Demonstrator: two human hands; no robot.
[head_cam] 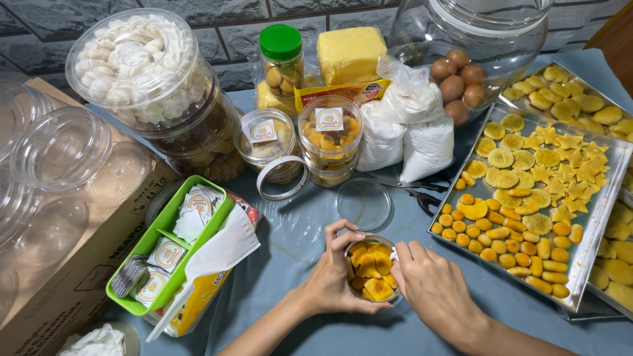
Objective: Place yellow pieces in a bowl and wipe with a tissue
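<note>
Small clear plastic jar (373, 270), uncapped and upright, filled to the rim with golden-yellow cookies (371, 262) in mixed shapes. It stands on the blue-grey table covering (297, 244) near the front edge, just beside the left rim of the cookie tray (597, 217).

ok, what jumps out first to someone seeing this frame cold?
Most likely the metal tray on the right, packed with yellow star, round and oval cookies. Next, bottom centre, the left hand and right hand cup a small clear jar of cookies on the blue table. At upper left, a big lidded tub of white swirled sweets also stands out.
</note>
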